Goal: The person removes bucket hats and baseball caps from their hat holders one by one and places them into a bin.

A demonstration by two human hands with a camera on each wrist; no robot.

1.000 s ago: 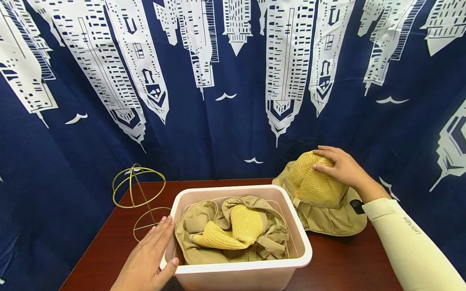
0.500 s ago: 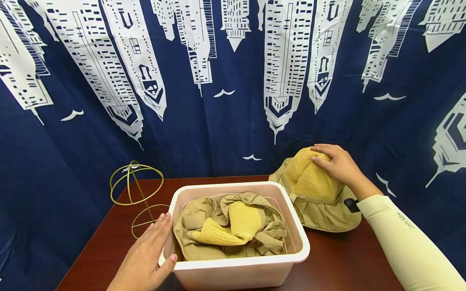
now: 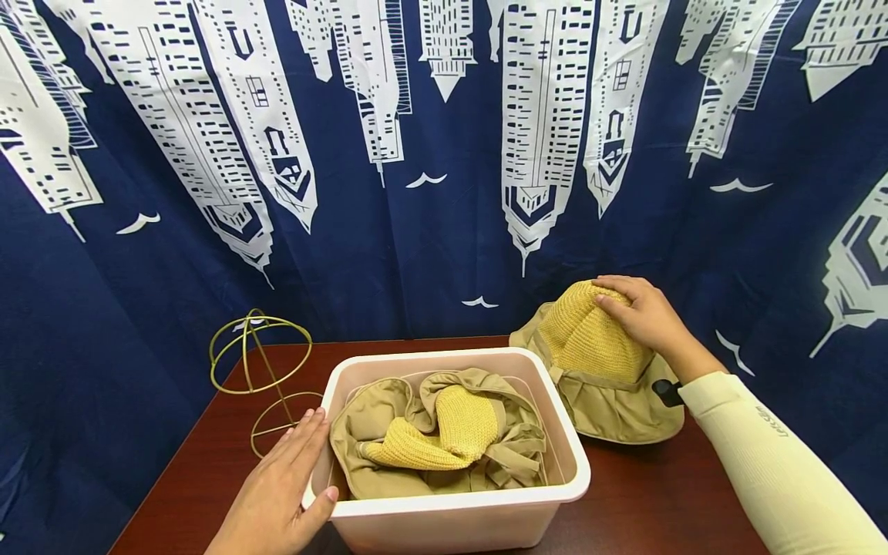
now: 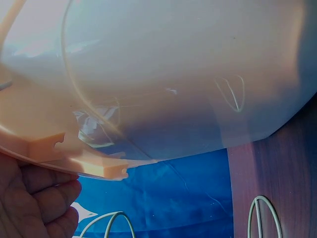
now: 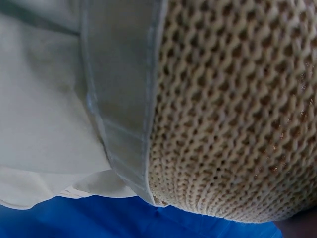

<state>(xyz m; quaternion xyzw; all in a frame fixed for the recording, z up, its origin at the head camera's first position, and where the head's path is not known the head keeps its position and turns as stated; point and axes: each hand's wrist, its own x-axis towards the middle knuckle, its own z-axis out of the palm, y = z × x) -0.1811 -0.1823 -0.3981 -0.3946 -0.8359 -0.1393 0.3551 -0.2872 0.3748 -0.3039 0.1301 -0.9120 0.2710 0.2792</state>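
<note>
A sun hat [image 3: 590, 339] with a yellow knitted crown and wide khaki brim sits at the back right of the table. My right hand [image 3: 641, 312] grips the top of its crown, fingers over the far side and thumb on the near side. In the right wrist view the knitted crown [image 5: 233, 114] and a khaki band [image 5: 121, 99] fill most of the picture. My left hand [image 3: 280, 486] rests along the left rim of a pale pink plastic bin [image 3: 451, 532], fingers straight. Inside the bin lies a second, crumpled khaki hat [image 3: 472, 424] with yellow knit.
Left of the bin stands a gold wire hat stand [image 3: 260, 385] with two rings. A reddish-brown wooden table [image 3: 180, 486] carries everything. Behind it hangs a navy curtain [image 3: 430, 254] printed with white buildings.
The hat under my right hand has shifted slightly left, its brim turning a little. My left hand keeps its place on the bin. The whole head view has shifted slightly.
</note>
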